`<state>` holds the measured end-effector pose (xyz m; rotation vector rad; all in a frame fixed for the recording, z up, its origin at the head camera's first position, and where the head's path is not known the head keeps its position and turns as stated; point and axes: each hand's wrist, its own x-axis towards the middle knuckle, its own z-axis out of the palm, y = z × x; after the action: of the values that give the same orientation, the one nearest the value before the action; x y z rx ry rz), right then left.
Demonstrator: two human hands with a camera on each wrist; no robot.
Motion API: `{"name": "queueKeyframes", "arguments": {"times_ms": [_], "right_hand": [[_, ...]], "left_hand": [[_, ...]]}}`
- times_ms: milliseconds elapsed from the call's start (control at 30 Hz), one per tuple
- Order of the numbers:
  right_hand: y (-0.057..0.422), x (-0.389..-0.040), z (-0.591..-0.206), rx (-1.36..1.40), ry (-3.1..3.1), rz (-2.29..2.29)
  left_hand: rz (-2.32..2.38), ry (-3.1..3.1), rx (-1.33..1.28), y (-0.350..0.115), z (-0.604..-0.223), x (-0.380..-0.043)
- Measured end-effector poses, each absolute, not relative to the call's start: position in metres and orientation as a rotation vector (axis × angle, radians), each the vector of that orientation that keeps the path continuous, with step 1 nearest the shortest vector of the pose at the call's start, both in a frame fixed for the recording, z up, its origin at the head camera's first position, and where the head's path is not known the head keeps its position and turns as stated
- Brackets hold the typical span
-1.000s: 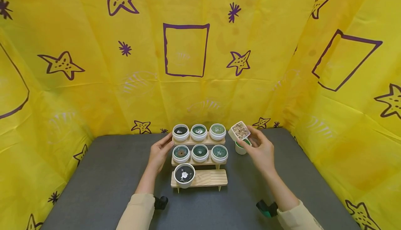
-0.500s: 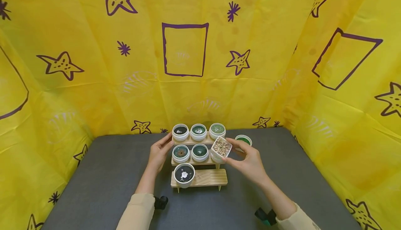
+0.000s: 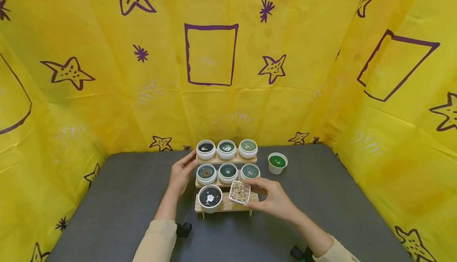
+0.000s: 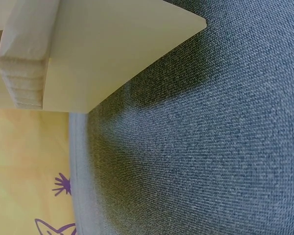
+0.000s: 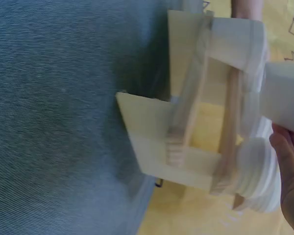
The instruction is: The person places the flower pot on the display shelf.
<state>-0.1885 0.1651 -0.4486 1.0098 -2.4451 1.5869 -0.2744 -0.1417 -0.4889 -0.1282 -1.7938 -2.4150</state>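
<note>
My right hand (image 3: 273, 198) holds a small square white pot (image 3: 240, 192) filled with fine beige gravel-like bits, thumb on the near side and fingers on the far side. It is over the lowest step of a three-step wooden stand (image 3: 225, 207), right beside a round white cup with a dark fill (image 3: 210, 198). In the right wrist view, the square pot's pale wall (image 5: 284, 95) is level with the round cups. My left hand (image 3: 181, 174) holds the left end of the stand's top step. The left wrist view shows the stand's side panel (image 4: 88, 49), the fingers out of sight.
White cups with green or dark fills fill the top step (image 3: 226, 149) and middle step (image 3: 228, 173). One cup with a bright green fill (image 3: 277, 162) stands on the grey table (image 3: 321, 190), right of the stand. Yellow patterned cloth (image 3: 214, 111) surrounds the table.
The right hand has carried the square pot left and toward me, from above the bright green cup, past the middle step, to the lowest step. The left hand has stayed put.
</note>
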Motion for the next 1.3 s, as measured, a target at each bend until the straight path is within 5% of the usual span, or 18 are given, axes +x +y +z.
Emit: {"name": "queueKeyframes", "arguments": {"times_ms": [500, 1300], "right_hand": [[0.156, -0.195, -0.472, 0.952, -2.63, 1.498], [0.147, -0.2, -0.489, 0.898, -2.568, 1.984]], "left_hand": [[-2.403, -1.795, -0.119, -0.141, -0.49, -0.273], [-2.396, -1.796, -0.123, -0.141, -0.489, -0.274]]}}
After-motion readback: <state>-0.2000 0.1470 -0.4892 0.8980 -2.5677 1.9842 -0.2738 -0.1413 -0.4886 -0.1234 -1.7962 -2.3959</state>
